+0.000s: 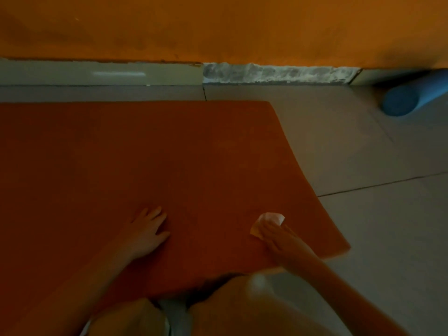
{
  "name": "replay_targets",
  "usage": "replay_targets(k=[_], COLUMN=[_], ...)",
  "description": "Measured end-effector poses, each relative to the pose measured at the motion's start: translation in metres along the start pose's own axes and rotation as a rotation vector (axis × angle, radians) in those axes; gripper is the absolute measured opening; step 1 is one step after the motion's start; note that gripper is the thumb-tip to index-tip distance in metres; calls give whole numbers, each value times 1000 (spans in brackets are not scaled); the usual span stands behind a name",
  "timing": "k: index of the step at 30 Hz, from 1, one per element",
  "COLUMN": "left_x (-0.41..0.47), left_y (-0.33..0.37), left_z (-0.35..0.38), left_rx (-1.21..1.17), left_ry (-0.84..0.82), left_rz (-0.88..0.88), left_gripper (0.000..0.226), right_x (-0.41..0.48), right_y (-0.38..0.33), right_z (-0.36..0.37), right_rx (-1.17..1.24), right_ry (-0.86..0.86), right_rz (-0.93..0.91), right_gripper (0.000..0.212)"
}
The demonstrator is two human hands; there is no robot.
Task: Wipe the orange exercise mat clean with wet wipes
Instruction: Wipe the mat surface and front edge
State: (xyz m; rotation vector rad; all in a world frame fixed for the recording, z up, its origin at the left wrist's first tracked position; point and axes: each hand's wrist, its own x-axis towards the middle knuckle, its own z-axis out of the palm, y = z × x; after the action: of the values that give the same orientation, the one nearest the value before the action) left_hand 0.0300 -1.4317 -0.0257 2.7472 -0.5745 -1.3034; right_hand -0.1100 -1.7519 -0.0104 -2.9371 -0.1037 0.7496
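Light dim; detail poor throughout. The orange exercise mat [169, 154] is cut off at the left of the view, and its near edge is hidden behind the person's knees [242, 306]. The right hand [278, 238] is blurred; its fingertips cannot be told apart.

The mat is matte, thin and flat on grey floor tiles [363, 154], with a rounded near-right corner. The wall [218, 25] is orange above a pale skirting [97, 73], part of it a rough, crumbled grey patch [276, 73]. A blue cylinder [402, 100] lies by the wall at far right, partly cut off.

The left hand [145, 232] rests palm down on the mat, fingers straight and spread, holding nothing. The right hand lies flat, fingers seemingly extended, pressing a white wet wipe [270, 218] onto the mat near its right edge. The wipe's crumpled corner shows beyond the fingers.
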Motion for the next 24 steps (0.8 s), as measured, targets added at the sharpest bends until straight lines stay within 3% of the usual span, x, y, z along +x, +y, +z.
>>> replay_targets(k=[3,5,7,11,14,17,21,24], left_x=[4,5,5,6,10,14,15,16], left_y=[6,13,21,26,25,30,43,59], left_z=[0,2,5,5,5,10,13,17], left_rx=[-8,-29,1,15,-30,-81,-100,-103], left_ry=[44,65,96,112,103,151,214,272], left_rz=[-27,-59,-86,-109,-123,-140,-140,-33], left_gripper=[66,69,72,73,73,71,68,69], right_x=[9,10,1,-34,-29,-18,-38,-51], right_y=[9,-2,-13,7,47,46,21,43], right_z=[7,11,14,19,27,31,37,44], right_rx=[-16,76,229,375,260,315,459,419], right_ry=[-109,-89,64,48,74,129,174,144], right_rz=[103,55,-23,39,114,223,95,64], right_gripper=[54,42,51,82,76,62,51,73])
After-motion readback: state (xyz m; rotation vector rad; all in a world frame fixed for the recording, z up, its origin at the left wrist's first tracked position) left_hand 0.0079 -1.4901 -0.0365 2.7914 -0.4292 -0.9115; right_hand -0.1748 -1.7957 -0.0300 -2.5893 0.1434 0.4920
